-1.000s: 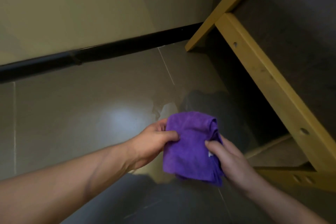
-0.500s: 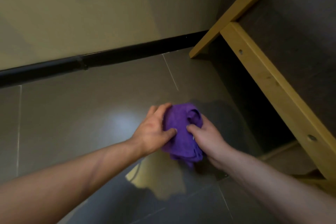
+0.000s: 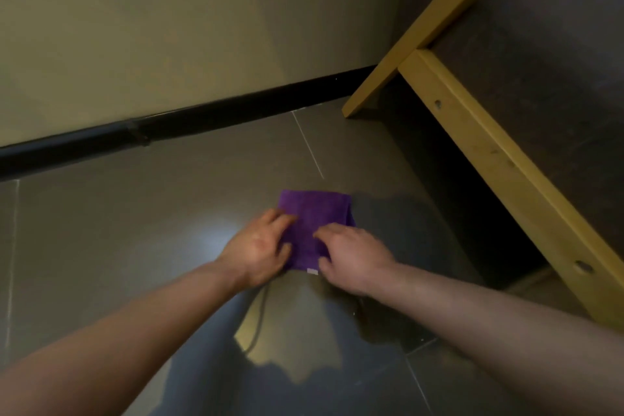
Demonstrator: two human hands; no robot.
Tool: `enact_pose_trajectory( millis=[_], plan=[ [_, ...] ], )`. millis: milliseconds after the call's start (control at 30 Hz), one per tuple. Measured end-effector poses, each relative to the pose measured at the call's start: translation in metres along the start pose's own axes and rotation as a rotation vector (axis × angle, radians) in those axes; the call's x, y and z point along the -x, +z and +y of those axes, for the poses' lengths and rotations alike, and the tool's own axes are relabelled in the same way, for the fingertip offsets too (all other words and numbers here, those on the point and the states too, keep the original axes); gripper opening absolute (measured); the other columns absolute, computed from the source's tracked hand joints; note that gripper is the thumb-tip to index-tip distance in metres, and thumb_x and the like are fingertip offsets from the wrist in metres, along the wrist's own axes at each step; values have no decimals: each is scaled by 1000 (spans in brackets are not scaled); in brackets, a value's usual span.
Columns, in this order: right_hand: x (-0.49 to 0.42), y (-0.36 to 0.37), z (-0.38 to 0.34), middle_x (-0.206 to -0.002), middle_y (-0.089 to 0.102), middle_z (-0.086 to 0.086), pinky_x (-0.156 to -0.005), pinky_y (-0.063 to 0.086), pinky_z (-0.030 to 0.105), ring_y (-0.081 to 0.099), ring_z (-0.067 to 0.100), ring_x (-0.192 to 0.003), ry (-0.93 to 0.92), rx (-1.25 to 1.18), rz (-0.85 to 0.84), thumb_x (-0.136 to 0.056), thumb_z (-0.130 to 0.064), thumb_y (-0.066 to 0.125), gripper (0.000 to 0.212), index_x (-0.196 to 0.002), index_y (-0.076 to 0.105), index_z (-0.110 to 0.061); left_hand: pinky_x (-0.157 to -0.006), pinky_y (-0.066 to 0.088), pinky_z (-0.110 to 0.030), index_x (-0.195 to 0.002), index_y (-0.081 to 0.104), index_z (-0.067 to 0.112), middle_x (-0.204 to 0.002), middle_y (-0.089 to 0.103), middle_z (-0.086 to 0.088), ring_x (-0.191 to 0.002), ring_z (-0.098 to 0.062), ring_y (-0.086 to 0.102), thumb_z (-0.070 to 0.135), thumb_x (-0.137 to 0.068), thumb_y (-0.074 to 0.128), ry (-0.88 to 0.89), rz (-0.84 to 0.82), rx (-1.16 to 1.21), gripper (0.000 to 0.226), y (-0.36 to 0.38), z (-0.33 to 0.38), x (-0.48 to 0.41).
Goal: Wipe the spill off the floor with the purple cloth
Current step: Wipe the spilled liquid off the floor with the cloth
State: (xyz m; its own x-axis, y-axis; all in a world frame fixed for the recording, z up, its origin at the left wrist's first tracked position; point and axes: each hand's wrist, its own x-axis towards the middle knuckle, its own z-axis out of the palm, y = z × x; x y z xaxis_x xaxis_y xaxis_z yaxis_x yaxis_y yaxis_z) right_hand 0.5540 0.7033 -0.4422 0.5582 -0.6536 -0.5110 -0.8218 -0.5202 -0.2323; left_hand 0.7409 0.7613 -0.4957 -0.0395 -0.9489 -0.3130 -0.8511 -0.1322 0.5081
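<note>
The folded purple cloth (image 3: 312,216) lies flat on the grey tiled floor (image 3: 118,219). My left hand (image 3: 260,248) presses on its left edge with fingers spread, and my right hand (image 3: 351,255) presses on its right and near part. A wet, shiny spill (image 3: 300,334) spreads on the tiles just behind my hands, towards me, with more wetness to the cloth's right (image 3: 391,209). A small white label shows at the cloth's near edge.
A yellow wooden frame (image 3: 499,159) with a dark panel stands close on the right, its leg meeting the floor near the wall. A black skirting board (image 3: 169,128) runs along the beige wall at the back. Open floor lies to the left.
Both hands have lowered the cloth from the air, where it was bunched between them, to the floor. It now lies spread flat under my palms, farther from me.
</note>
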Motion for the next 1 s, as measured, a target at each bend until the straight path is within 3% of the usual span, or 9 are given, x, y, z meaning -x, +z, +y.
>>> enact_pose_trajectory(
  millis=[100, 167, 233, 333, 400, 500, 700, 1000],
  plan=[
    [2, -9, 30, -127, 62, 6, -101, 48, 41, 58, 29, -120, 106, 3, 24, -92, -26, 51, 32, -122, 61, -21, -118, 37, -41, -148, 47, 23, -157, 40, -13, -140, -37, 42, 43, -88, 35, 133, -38, -190, 64, 17, 13, -27],
    [1, -14, 58, -131, 58, 8, -105, 46, 40, 55, 30, -125, 227, 3, 9, -94, -24, 49, 34, -127, 59, -21, -123, 23, -49, -156, 33, 30, -168, 19, -11, -151, -39, 22, 37, -98, 39, 156, -105, -299, 58, 20, 30, -49],
    [-2, -16, 90, -143, 49, 8, -109, 43, 41, 47, 30, -134, 372, 37, -33, -96, -23, 50, 44, -140, 48, -19, -124, 13, -56, -159, 18, 36, -171, 4, -6, -155, -39, 9, 37, -103, 39, 105, -176, -386, 60, 25, 42, -69],
    [-14, -19, 134, -162, 26, 5, -115, 38, 45, 32, 34, -145, 505, 63, -85, -96, -30, 57, 67, -155, 28, -20, -124, 12, -59, -159, 9, 40, -171, -2, -4, -154, -40, 6, 38, -103, 40, 37, -230, -457, 65, 32, 44, -83],
    [-25, -21, 151, -169, 9, 2, -120, 31, 47, 20, 35, -152, 506, 64, -103, -96, -36, 60, 80, -160, 15, -22, -124, 12, -58, -159, 7, 41, -171, -4, -4, -154, -41, 5, 37, -102, 41, 27, -250, -478, 67, 35, 41, -84],
    [-42, -22, 164, -171, 0, 0, -124, 23, 44, 11, 37, -155, 477, 67, -115, -95, -42, 63, 89, -162, 8, -24, -124, 10, -59, -159, 3, 42, -171, -8, -4, -155, -40, 1, 38, -101, 46, 5, -275, -466, 72, 36, 42, -82],
    [-53, 10, 185, -169, -19, 1, -122, 25, 52, 6, 45, -154, 560, -8, -194, -87, -37, 74, 108, -160, -6, -33, -124, 10, -58, -159, -5, 42, -170, -14, -3, -156, -38, -4, 49, -95, 57, 22, -311, -473, 89, 31, 38, -77],
    [-53, 29, 200, -168, -21, -8, -122, 25, 57, -3, 45, -154, 589, -112, -125, -85, -30, 78, 114, -159, -7, -41, -120, -5, -64, -154, -14, 46, -168, -23, 1, -154, -40, -16, 48, -101, 41, 107, -306, -482, 77, 49, 31, -56]
  ],
)
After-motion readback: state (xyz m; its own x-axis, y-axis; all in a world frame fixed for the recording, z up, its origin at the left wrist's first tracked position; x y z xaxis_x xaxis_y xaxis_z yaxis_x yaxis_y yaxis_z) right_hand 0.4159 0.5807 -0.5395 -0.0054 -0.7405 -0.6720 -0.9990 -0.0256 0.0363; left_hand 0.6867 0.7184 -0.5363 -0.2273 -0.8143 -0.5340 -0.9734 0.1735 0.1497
